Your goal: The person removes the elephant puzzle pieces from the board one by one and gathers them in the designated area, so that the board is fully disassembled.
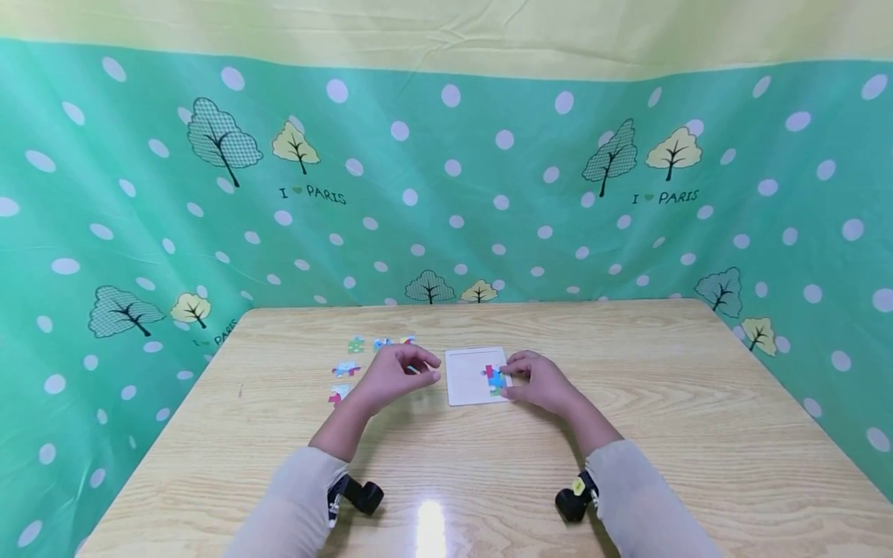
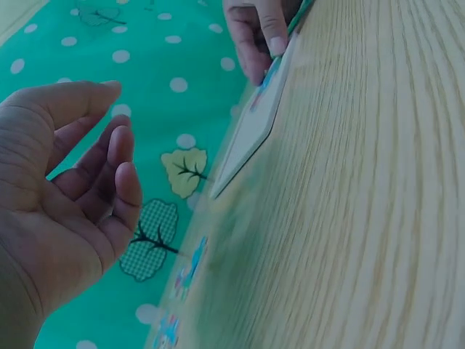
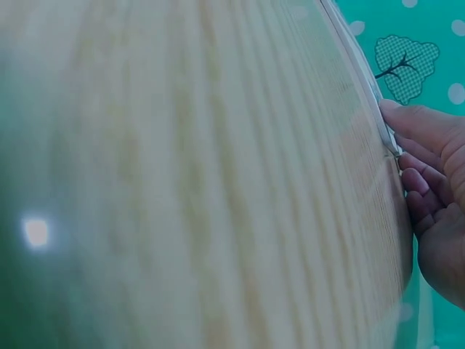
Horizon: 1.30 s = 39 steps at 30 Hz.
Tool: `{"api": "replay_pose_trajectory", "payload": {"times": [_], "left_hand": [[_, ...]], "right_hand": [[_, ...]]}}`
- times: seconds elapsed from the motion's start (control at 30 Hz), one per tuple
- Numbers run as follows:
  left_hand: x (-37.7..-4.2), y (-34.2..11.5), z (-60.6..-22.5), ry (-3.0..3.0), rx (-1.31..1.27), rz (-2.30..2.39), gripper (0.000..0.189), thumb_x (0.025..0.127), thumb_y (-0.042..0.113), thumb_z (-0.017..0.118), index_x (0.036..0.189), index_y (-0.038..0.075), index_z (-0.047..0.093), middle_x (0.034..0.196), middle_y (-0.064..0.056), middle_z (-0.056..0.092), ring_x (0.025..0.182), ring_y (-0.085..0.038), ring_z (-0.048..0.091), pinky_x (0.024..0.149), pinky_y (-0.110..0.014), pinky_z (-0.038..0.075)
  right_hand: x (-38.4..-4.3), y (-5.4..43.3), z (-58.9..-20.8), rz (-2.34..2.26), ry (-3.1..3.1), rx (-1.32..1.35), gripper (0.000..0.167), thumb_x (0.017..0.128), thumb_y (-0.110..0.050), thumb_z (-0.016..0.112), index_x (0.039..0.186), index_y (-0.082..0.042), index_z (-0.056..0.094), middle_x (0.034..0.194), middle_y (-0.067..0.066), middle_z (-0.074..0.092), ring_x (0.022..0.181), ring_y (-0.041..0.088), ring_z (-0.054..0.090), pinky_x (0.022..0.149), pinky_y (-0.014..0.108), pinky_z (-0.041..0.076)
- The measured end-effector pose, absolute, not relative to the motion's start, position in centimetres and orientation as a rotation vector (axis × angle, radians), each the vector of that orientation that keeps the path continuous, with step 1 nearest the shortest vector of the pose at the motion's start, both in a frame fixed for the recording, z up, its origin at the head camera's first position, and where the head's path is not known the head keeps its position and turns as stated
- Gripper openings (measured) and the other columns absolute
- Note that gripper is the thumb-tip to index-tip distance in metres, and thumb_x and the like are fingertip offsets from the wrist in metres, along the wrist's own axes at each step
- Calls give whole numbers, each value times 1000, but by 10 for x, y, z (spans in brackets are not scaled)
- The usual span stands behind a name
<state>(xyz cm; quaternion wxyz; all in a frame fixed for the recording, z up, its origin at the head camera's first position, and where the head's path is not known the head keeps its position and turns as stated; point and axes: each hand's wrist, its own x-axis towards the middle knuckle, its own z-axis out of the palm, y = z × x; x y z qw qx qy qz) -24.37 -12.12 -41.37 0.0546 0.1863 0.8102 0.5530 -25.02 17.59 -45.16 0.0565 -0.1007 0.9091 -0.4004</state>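
Note:
My left hand hovers above the table, left of a white puzzle tray. Its fingers are loosely bent, with a gap before the thumb and nothing held. My right hand is at the tray's right side. Its thumb and fingertips touch the colourful puzzle pieces lying there, red, blue and green; whether they pinch a piece or the rim is hidden. In the right wrist view, the thumb lies against the tray's edge. The left wrist view shows the tray edge-on beneath the right hand.
Loose puzzle pieces lie left of the tray: a green one, a blue one, a pale blue and red one and a pink one. The wooden table meets a green dotted curtain behind.

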Motion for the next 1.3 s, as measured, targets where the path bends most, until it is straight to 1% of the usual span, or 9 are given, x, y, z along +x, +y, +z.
{"api": "replay_pose_trajectory", "payload": {"times": [0.1,0.23,0.33,0.4,0.53,0.7,0.97,1.2,1.3], "left_hand": [[-245,-116,-415,2440,593,1696,22,88,9,80,106,-3,76,97,-9,71,85,-19,64,71,-28,51],[-247,-107,-417,2428,656,1694,27,88,10,81,109,-6,74,112,-14,70,95,-21,65,78,-31,54],[-249,-99,-417,2427,690,1683,29,88,11,81,111,-5,74,121,-12,68,102,-23,65,84,-33,57],[-250,-94,-416,2433,700,1669,28,89,10,81,112,-4,75,123,-10,67,105,-25,65,86,-34,57],[-254,-84,-416,2441,717,1647,27,88,10,81,112,-3,75,121,-9,67,106,-26,64,87,-36,56],[-259,-72,-415,2444,709,1586,26,90,14,81,112,1,76,116,-4,69,106,-23,63,87,-36,53],[-269,-55,-416,2418,605,1503,22,91,14,80,111,5,78,104,-1,71,97,-18,62,84,-33,50],[-279,-48,-421,2406,558,1428,19,91,17,82,107,8,79,101,-1,70,88,-18,59,75,-29,48],[-284,-47,-424,2412,543,1401,19,91,16,81,107,8,78,100,-1,70,87,-17,59,74,-28,49]], "right_hand": [[-250,177,-452,-1228,2760,-317,41,87,-11,85,125,-1,73,136,13,61,133,36,52,115,50,39],[-249,179,-452,-1249,2754,-318,43,86,-10,86,126,-2,73,138,14,61,136,37,50,117,50,37],[-248,180,-452,-1295,2752,-314,43,86,-9,85,126,0,72,138,15,61,133,37,52,115,50,39],[-248,180,-452,-1342,2747,-302,42,86,-7,84,126,0,71,137,14,61,130,35,54,113,50,41],[-247,180,-453,-1380,2739,-318,37,90,-6,80,125,1,72,138,14,60,129,34,54,112,50,42],[-246,180,-453,-1384,2731,-320,34,93,-6,76,126,0,72,141,14,59,133,36,52,114,53,40],[-249,181,-451,-1336,2743,-334,41,94,-8,76,133,0,68,145,16,57,140,39,46,117,54,34],[-250,181,-453,-1292,2729,-351,45,94,-10,78,136,0,66,150,16,55,146,40,40,120,55,30],[-251,180,-454,-1280,2722,-360,46,93,-11,78,136,0,66,150,16,54,146,40,39,120,55,29]]}}
